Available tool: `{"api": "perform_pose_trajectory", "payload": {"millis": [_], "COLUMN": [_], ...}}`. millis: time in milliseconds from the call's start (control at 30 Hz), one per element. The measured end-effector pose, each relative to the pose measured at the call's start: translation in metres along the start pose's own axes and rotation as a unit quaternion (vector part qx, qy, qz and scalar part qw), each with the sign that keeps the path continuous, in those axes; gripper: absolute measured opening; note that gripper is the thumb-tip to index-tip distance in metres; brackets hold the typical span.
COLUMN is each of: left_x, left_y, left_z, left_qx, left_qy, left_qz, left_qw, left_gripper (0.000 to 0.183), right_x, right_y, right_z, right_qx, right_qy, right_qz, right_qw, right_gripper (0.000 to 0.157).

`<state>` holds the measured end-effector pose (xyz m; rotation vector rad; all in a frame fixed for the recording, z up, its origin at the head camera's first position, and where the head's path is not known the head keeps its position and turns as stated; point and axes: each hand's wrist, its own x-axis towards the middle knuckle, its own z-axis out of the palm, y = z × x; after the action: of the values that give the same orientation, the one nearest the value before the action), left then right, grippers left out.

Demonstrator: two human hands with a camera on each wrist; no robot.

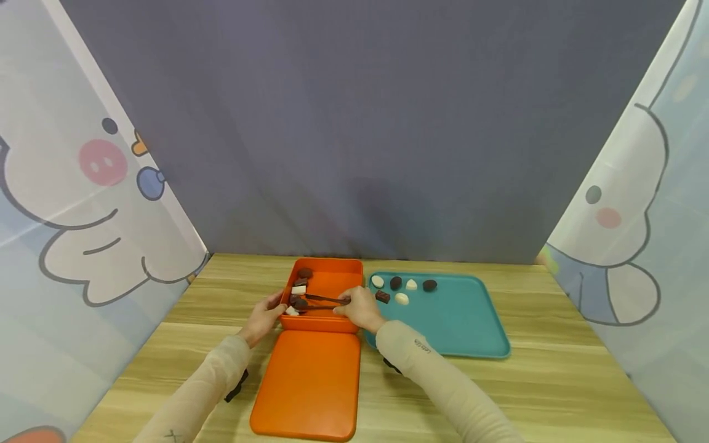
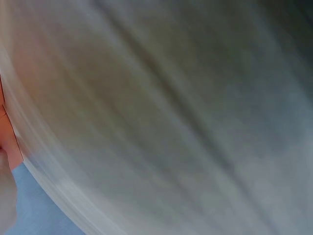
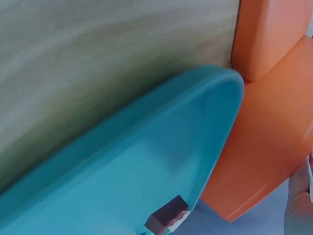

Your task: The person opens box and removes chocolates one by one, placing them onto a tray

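My left hand (image 1: 264, 317) holds the left side of an orange box (image 1: 335, 280), its thumb at the rim near the front corner. In my right hand (image 1: 360, 306) are slim dark brown tongs (image 1: 325, 299), pinched between thumb and fingers. The tongs reach left into the box, their tips at dark chocolate pieces (image 1: 297, 302). White pieces (image 1: 299, 290) and more dark ones line the box's left side. In the left wrist view only a bit of hand (image 2: 6, 196) shows beside the orange wall (image 2: 9, 139). The right wrist view catches part of the right hand (image 3: 299, 205) at its edge.
A teal tray (image 1: 451, 323) stands right of the box, with several white and dark chocolates (image 1: 429, 285) toward its back left. The orange lid (image 1: 310, 384) lies flat in front of the box. Beneath is a wood-grain table (image 1: 554, 369), backed by a grey curtain (image 1: 354, 123).
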<state>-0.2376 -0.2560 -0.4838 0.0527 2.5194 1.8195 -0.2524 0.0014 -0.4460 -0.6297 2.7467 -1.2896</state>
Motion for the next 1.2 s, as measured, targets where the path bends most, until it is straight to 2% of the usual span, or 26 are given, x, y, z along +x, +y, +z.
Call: {"api": "perform_pose_trajectory", "payload": {"millis": [133, 267, 867, 1200], "left_x": [0.0001, -0.0006, -0.0002, -0.0008], "left_y": [0.0005, 0.0014, 0.0018, 0.0006], "left_z": [-0.0004, -0.0002, 0.0020, 0.0012], "left_qx": [0.008, 0.018, 0.002, 0.010], "left_qy": [0.003, 0.006, 0.007, 0.003], "left_qz": [-0.008, 0.000, 0.009, 0.004], "left_qw": [0.9999, 0.9998, 0.9999, 0.9999], "left_gripper": [0.051, 0.051, 0.051, 0.051], "right_x": [0.0021, 0.0035, 0.0022, 0.0028], "right_y": [0.0006, 0.0015, 0.0023, 0.0033], "right_z": [0.0027, 0.0051, 0.0056, 0.0027], "right_qx": [0.004, 0.006, 0.016, -0.006], "right_qy": [-0.009, -0.010, 0.009, 0.022], "right_qz": [-0.003, -0.005, -0.003, -0.009], "right_qw": [1.000, 1.000, 1.000, 1.000], "right_gripper": [0.028, 0.029, 0.025, 0.024]}}
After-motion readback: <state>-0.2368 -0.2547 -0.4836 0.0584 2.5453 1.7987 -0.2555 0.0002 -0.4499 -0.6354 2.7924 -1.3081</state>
